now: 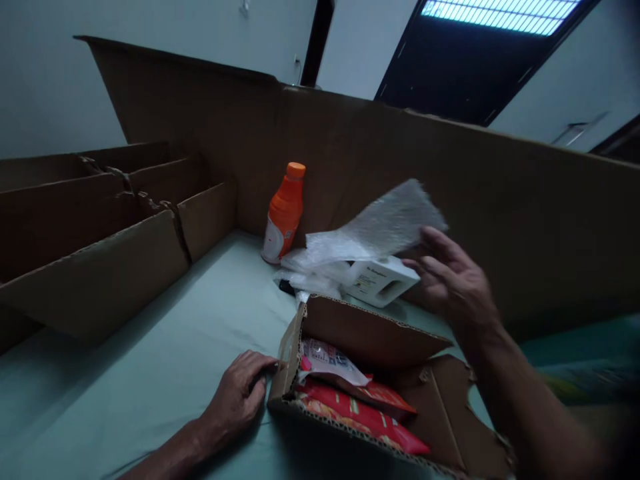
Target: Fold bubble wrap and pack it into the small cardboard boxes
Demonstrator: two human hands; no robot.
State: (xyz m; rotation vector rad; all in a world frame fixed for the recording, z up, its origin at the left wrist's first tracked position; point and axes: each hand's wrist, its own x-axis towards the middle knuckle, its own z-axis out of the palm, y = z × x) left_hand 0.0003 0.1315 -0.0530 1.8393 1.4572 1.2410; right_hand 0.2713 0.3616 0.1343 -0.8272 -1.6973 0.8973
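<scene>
My right hand pinches the edge of a translucent bubble wrap sheet, which is lifted over a white box with printed text. More bubble wrap lies folded on the left of that box. Resting on the pale green cloth, my left hand holds nothing, and its index fingertip is at the end wall of an open cardboard box. Inside this box lie a red packet and a white-and-pink packet.
An orange bottle stands upright behind the bubble wrap. Cardboard dividers form compartments at the left. A tall cardboard wall runs along the back. Pale green cloth covers the surface.
</scene>
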